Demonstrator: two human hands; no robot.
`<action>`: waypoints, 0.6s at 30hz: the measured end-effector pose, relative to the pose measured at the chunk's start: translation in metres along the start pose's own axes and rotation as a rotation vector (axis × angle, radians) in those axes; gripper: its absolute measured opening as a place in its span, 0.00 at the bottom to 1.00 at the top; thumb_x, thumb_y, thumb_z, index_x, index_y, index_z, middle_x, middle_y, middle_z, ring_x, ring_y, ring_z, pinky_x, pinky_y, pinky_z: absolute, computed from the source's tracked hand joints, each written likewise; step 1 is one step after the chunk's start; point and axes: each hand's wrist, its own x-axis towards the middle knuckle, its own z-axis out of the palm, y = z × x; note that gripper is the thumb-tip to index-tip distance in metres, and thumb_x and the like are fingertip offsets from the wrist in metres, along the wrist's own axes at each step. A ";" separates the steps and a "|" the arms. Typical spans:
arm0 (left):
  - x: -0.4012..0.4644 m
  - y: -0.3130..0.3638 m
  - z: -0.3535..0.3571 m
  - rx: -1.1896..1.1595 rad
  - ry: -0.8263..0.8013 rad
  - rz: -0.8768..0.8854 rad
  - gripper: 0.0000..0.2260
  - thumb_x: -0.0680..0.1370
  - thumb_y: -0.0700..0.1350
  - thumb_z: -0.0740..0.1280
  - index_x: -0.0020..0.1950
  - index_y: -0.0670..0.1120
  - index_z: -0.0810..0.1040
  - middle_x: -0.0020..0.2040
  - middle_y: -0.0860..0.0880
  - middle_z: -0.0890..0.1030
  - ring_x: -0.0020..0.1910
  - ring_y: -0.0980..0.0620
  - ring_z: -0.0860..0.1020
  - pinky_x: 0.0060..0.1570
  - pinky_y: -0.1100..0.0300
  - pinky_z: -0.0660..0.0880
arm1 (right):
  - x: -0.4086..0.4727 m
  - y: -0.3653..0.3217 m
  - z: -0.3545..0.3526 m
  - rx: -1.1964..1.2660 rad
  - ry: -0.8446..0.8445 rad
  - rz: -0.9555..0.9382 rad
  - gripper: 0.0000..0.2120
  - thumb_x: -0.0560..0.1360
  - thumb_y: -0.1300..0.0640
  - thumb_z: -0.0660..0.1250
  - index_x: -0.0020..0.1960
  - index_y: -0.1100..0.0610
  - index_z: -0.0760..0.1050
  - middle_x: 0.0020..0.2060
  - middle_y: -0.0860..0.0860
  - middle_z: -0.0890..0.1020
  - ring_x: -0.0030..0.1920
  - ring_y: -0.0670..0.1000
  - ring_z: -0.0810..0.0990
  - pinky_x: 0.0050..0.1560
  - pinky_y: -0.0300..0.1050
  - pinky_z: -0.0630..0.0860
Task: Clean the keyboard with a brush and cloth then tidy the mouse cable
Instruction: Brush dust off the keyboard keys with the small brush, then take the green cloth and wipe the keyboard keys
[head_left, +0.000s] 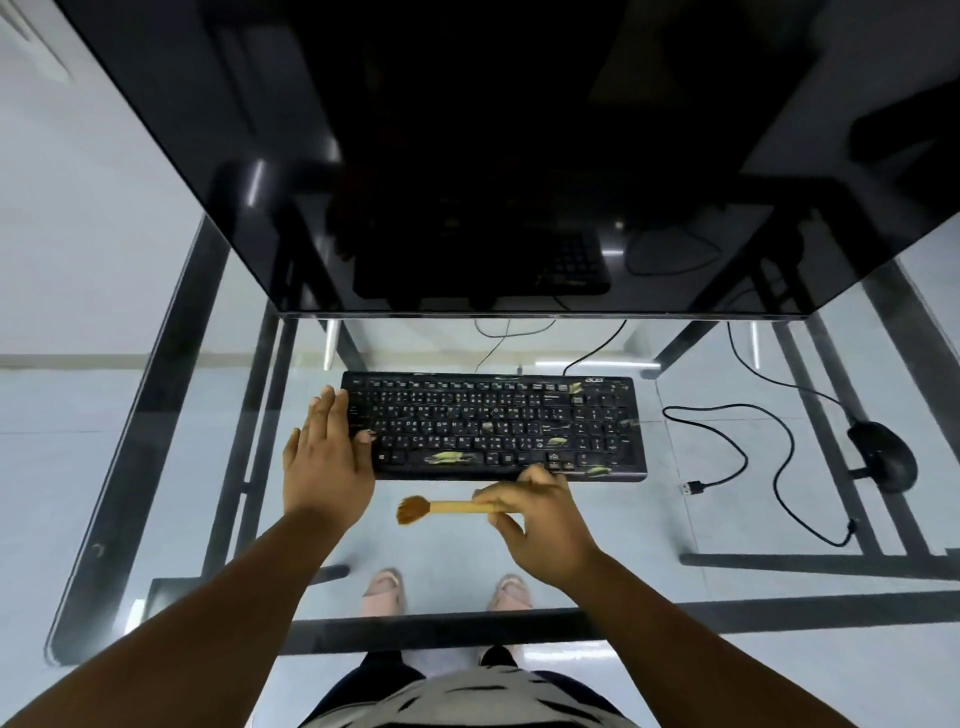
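Two hands at work: left hand (327, 457) flat, fingers straight, steadying the keyboard (493, 426); right hand (540, 512) pinches the brush (441, 507) (bristles leftward). Brushing step; next, sweep debris off keys.

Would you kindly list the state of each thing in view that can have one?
keyboard: flat on the glass desk, littered with debris
brush: held level, bristles pointing left
left hand: resting flat on the keyboard's left end
right hand: gripping the brush
mouse: unplugged, cable loose
monitor: dark

Single head-worn camera looks steeply down, close over a glass desk (649, 525).
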 end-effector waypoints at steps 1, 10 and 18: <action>0.000 -0.004 -0.002 0.000 -0.006 0.002 0.26 0.83 0.49 0.54 0.79 0.44 0.54 0.80 0.46 0.55 0.79 0.48 0.52 0.76 0.48 0.50 | 0.003 -0.003 0.003 -0.047 -0.016 -0.034 0.15 0.69 0.59 0.73 0.52 0.44 0.81 0.42 0.37 0.80 0.44 0.45 0.72 0.47 0.49 0.71; 0.000 -0.006 0.005 -0.040 -0.110 0.052 0.27 0.82 0.52 0.55 0.79 0.45 0.54 0.80 0.48 0.54 0.78 0.47 0.54 0.75 0.49 0.54 | 0.006 -0.005 0.009 -0.213 -0.039 -0.070 0.11 0.69 0.56 0.72 0.49 0.43 0.80 0.41 0.40 0.80 0.43 0.47 0.77 0.43 0.49 0.71; 0.009 -0.006 -0.022 -0.013 -0.045 0.091 0.26 0.82 0.53 0.55 0.79 0.48 0.54 0.80 0.48 0.54 0.78 0.47 0.55 0.75 0.47 0.53 | 0.030 -0.030 -0.003 -0.116 0.048 -0.027 0.13 0.73 0.49 0.66 0.57 0.47 0.79 0.53 0.42 0.80 0.55 0.46 0.77 0.57 0.49 0.73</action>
